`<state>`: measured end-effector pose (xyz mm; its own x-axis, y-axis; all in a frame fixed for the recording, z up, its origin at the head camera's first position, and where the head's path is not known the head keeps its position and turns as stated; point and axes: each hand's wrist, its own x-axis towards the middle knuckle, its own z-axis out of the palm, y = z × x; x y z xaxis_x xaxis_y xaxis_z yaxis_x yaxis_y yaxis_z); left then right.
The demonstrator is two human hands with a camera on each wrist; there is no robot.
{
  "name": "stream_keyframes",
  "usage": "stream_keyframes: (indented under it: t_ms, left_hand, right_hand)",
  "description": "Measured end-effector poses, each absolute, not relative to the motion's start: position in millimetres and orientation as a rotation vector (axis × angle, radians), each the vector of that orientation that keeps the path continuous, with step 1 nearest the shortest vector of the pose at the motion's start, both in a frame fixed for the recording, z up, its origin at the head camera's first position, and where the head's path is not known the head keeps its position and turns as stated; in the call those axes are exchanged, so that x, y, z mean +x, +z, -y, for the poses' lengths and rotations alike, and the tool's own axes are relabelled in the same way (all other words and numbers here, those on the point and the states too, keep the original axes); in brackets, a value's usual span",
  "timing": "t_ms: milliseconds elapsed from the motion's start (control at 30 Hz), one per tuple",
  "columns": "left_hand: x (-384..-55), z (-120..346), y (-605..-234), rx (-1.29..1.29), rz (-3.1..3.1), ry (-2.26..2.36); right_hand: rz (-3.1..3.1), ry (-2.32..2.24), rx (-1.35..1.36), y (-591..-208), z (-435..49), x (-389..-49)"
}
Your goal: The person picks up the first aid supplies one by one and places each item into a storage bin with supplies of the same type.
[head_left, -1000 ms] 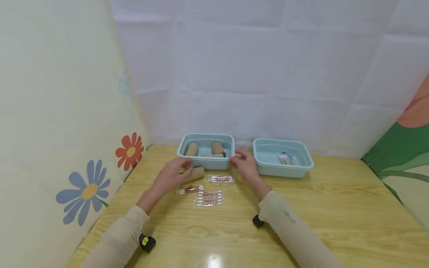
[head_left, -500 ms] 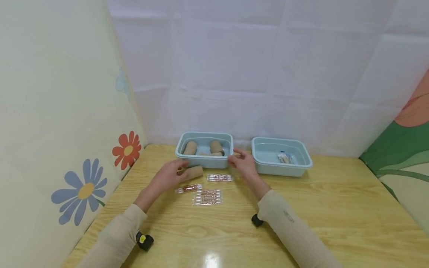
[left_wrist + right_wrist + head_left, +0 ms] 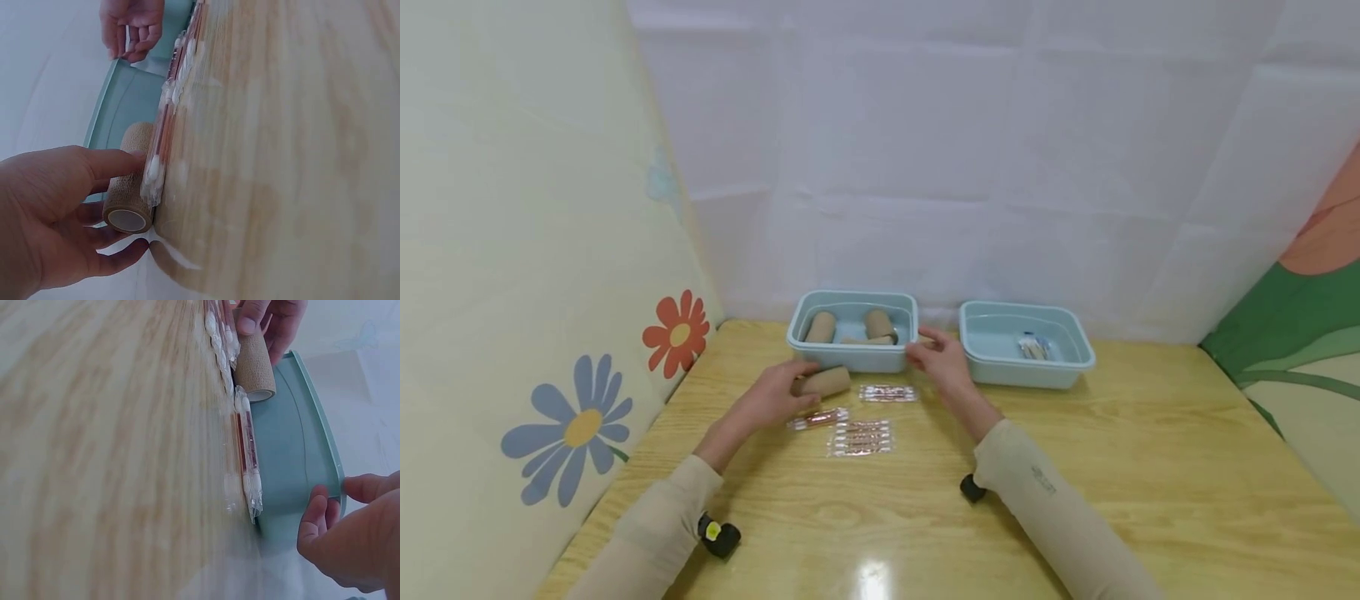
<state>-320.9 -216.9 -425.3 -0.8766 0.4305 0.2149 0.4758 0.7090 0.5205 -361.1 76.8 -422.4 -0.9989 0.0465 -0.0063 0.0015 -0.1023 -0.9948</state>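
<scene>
A tan cohesive bandage roll [image 3: 827,382] lies on its side on the table, right in front of the left blue bin [image 3: 857,361]. My left hand [image 3: 772,394] holds the roll at its left end; in the left wrist view the thumb lies on the near side and the fingers [image 3: 94,214] reach behind it. With thumb and fingertips, my right hand [image 3: 946,363] grips the bin's front right corner, clearly seen in the right wrist view. Several more tan rolls [image 3: 822,327] lie inside that bin.
Clear packs of red-brown swabs with white tips lie before the bin: one pack [image 3: 887,392] behind, a small one [image 3: 818,418] beside the left hand, a larger one [image 3: 861,438] in front. A second blue bin [image 3: 1030,377] at right contains a small plastic-wrapped pack [image 3: 1033,346].
The left hand has come down lower around the roll, its thumb sliding to the near side. The right hand keeps its place at the bin corner. The head view has shifted slightly.
</scene>
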Motion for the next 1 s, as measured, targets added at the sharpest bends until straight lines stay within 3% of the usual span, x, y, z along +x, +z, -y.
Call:
stream_keyframes:
  t_ms: [1000]
  left_hand:
    - [-318.9, 207.2, -413.2, -0.747, 2.814, -0.936]
  right_hand:
    - [2.103, 2.293, -0.062, -423.1, -77.7, -363.9]
